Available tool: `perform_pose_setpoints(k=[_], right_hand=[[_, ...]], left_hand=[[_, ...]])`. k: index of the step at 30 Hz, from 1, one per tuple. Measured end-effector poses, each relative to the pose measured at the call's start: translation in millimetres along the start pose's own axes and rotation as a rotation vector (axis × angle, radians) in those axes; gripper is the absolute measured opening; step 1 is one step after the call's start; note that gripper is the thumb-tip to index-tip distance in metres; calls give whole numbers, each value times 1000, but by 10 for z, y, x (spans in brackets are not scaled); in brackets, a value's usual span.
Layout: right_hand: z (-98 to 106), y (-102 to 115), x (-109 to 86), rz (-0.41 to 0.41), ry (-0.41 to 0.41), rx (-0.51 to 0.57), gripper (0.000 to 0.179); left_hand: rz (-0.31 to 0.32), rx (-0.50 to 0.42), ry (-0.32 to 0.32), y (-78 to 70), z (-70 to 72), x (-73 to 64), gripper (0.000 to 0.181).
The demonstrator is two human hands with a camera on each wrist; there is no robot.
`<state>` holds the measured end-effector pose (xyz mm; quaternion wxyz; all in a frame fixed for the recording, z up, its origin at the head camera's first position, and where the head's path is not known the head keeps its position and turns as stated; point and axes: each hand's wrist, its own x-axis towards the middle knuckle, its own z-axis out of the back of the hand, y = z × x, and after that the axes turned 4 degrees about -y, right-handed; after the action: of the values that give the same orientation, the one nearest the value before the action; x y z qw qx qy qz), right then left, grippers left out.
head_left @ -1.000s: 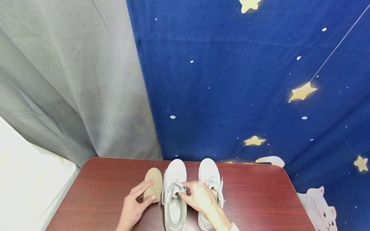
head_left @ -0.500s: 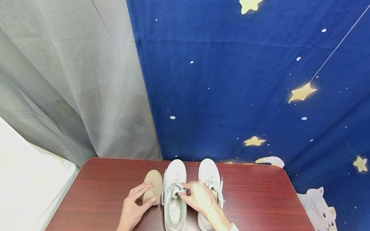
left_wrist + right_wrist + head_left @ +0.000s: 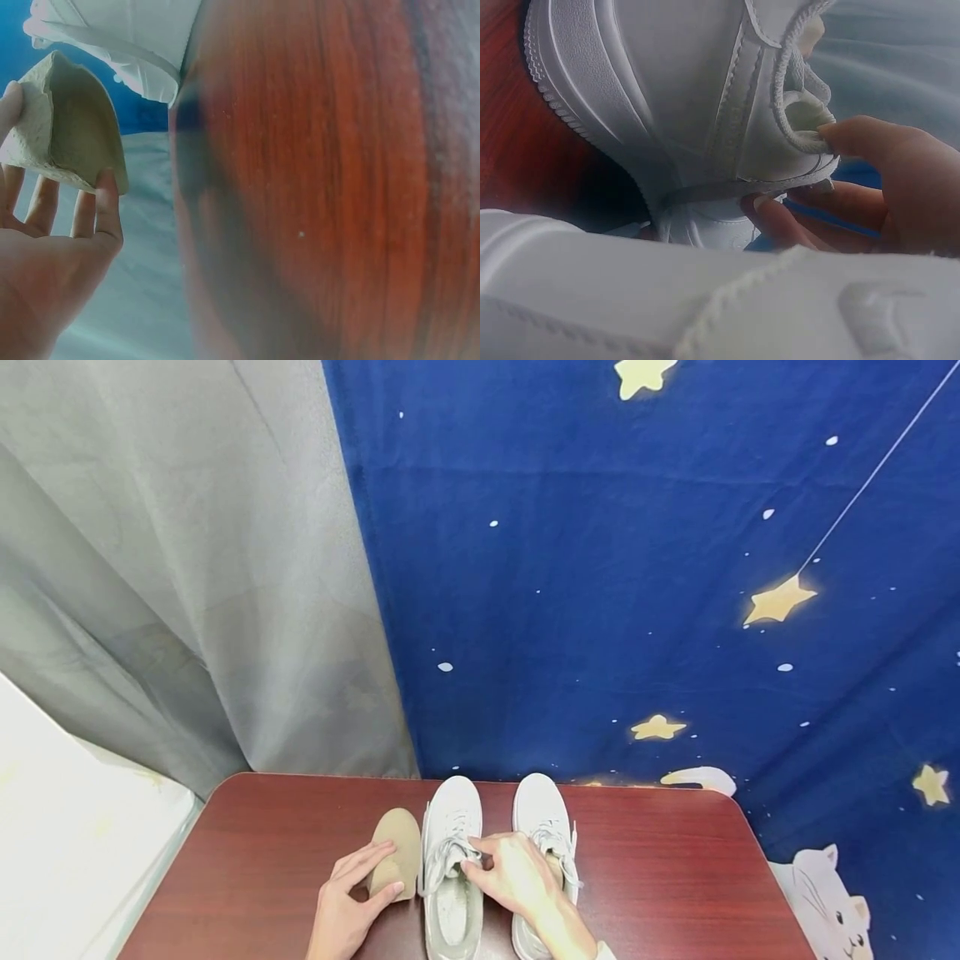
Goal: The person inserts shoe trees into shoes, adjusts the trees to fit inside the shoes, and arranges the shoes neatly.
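Observation:
My left hand (image 3: 345, 897) holds a beige moulded-pulp shoe insert (image 3: 405, 839) between thumb and fingers, just left of a white lace-up sneaker (image 3: 456, 802). In the left wrist view, the insert (image 3: 86, 124) shows a hollow inside, and fingertips grip its edges. My right hand (image 3: 517, 872) pinches that sneaker at the edge of its opening beside the laces. Thumb and fingers lie on either side of this edge in the right wrist view, where the sneaker's side (image 3: 682, 90) fills the top. The sneaker's opening shows its insole, with no insert visible there.
A second white sneaker (image 3: 540, 797) stands to the right, partly under my right forearm, with a beige piece (image 3: 555, 867) showing in its opening. The red-brown table (image 3: 660, 868) ends at a grey curtain (image 3: 315, 693) and a blue starry curtain (image 3: 570, 610).
The left hand has drawn the insert slightly towards me beside the sneaker. The right hand keeps its grip on the sneaker's edge, and the head view has shifted a little.

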<state>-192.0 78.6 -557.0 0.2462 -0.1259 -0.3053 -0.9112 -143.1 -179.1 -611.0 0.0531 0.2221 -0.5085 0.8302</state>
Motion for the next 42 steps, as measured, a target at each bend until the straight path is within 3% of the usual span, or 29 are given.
perform_pose_setpoints(k=[10, 11, 17, 18, 28, 38, 42], right_hand=[[7, -5, -4, 32, -30, 9, 27], [6, -6, -3, 34, -32, 9, 27], [3, -8, 6, 10, -25, 11, 28], [1, -10, 8, 7, -24, 10, 28], [2, -13, -2, 16, -37, -8, 28], [-4, -32, -1, 42, -54, 5, 27], [-21, -38, -10, 62, -59, 13, 27]], left_hand=[[38, 45, -1, -116, -31, -44, 46], [46, 46, 0, -177, -23, -35, 46], [-1, 12, -54, -187, -28, -32, 47], [-16, 9, -65, -134, -38, -40, 47], [-42, 11, -95, -237, 6, -59, 47], [-7, -2, -93, -377, 12, -110, 47], [-65, -4, -137, -416, 12, -137, 47]])
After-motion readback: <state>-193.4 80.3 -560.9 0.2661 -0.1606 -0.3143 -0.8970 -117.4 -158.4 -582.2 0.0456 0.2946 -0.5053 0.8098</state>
